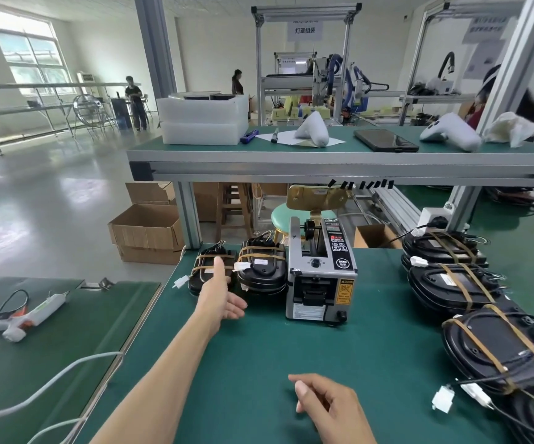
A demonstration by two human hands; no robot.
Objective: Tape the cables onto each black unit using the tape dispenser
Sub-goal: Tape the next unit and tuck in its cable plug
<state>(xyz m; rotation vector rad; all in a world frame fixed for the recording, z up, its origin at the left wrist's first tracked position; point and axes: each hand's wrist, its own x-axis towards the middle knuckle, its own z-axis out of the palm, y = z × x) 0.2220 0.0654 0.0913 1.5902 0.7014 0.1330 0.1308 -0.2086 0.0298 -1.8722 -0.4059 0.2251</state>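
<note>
A grey tape dispenser [321, 277] stands in the middle of the green bench [259, 363]. Left of it sit two piles of black units [260, 269] with cables bound by tan tape. My left hand [219, 294] is stretched out with straight fingers, its fingertips over the leftmost pile [209, 270], holding nothing. My right hand [326, 405] hovers low near the front of the bench, fingers loosely curled and empty. More taped black units [451, 280] are piled at the right, the nearest [502, 350] with white connectors hanging off.
An upper shelf [339, 165] crosses above the bench, with short black tape strips [365, 184] stuck on its front edge. A glue gun [22, 318] lies on the left table. Cardboard boxes [147, 232] and a stool [286, 219] stand behind.
</note>
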